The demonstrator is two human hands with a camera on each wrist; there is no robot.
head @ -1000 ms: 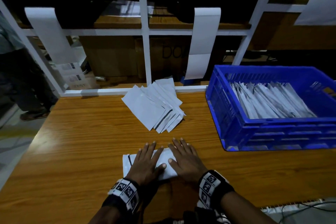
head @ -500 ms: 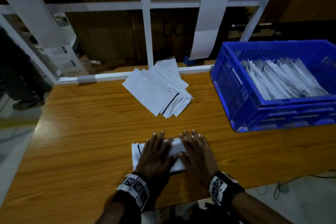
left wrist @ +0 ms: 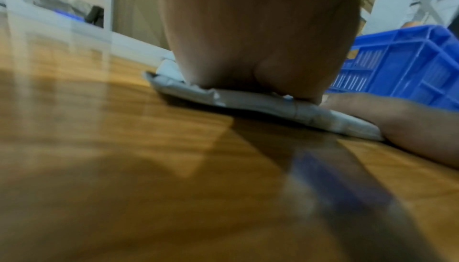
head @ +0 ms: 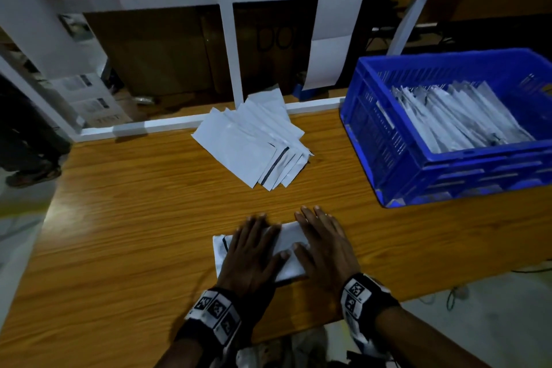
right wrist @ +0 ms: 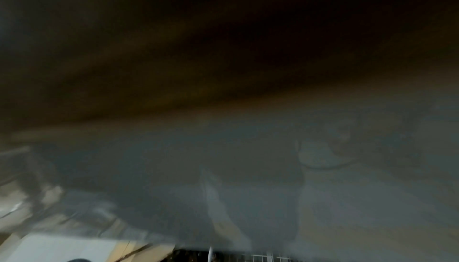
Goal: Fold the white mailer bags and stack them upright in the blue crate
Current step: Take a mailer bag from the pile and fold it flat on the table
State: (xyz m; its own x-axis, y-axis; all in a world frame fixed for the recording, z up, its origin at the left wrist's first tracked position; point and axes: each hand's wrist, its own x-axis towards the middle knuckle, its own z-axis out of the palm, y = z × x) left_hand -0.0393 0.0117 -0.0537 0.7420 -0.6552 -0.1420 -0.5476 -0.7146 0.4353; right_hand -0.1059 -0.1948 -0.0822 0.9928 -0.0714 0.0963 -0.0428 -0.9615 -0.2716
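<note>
Both hands, left hand [head: 254, 254] and right hand [head: 324, 245], are pressing flat-fingered on a folded mailer bag [head: 288, 248] on the worktop [head: 134, 218], creasing it; next, likely gripping it and standing it in the blue crate [head: 418, 176].

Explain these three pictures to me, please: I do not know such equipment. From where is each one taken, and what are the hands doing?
No machine here: a person works with bare hands, wearing cameras. The head view looks down at a wooden table. The left hand and right hand press flat on a folded mailer bag; nothing is gripped. Behind it lies a pile of unfolded bags. On the right stands the blue crate with folded bags standing inside. The left wrist camera sits low on the table and shows the palm pressing the bag. The right wrist picture is dark and blurred, so it tells little.
</note>
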